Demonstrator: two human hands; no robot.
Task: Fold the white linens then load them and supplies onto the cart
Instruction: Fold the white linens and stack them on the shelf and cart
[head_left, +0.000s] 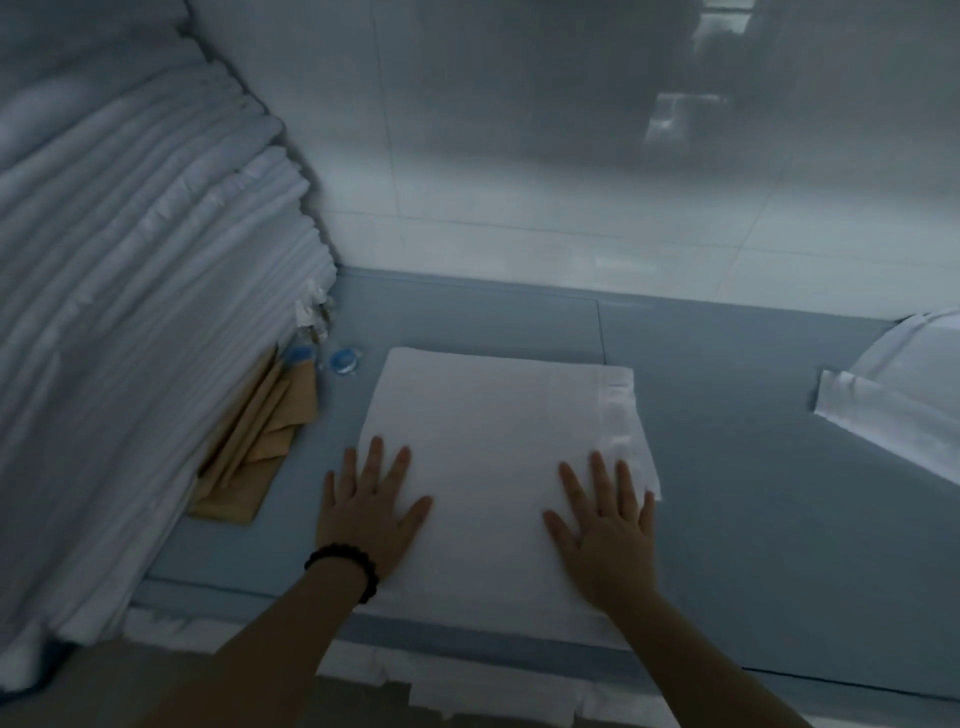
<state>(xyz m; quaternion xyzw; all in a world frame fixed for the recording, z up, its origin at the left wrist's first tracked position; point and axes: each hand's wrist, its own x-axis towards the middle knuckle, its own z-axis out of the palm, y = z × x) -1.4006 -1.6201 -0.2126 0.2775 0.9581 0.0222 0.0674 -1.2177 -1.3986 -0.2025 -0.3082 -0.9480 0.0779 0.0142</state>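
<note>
A folded white linen (498, 426) lies flat on the grey-blue table (727, 415), its near edge at the table's front. My left hand (369, 509) presses flat on its left side with fingers spread, a black bead bracelet on the wrist. Over on the linen's right side my right hand (605, 530) lies flat too, fingers straight. A tall stack of folded white linens (130, 312) rises at the left.
Tan folded cloths (254, 457) lean against the foot of the stack. Small clear bottles with blue caps (340, 358) lie beside them. Another white linen (893, 400) lies at the table's right edge. A pale tiled wall (571, 156) stands behind the table.
</note>
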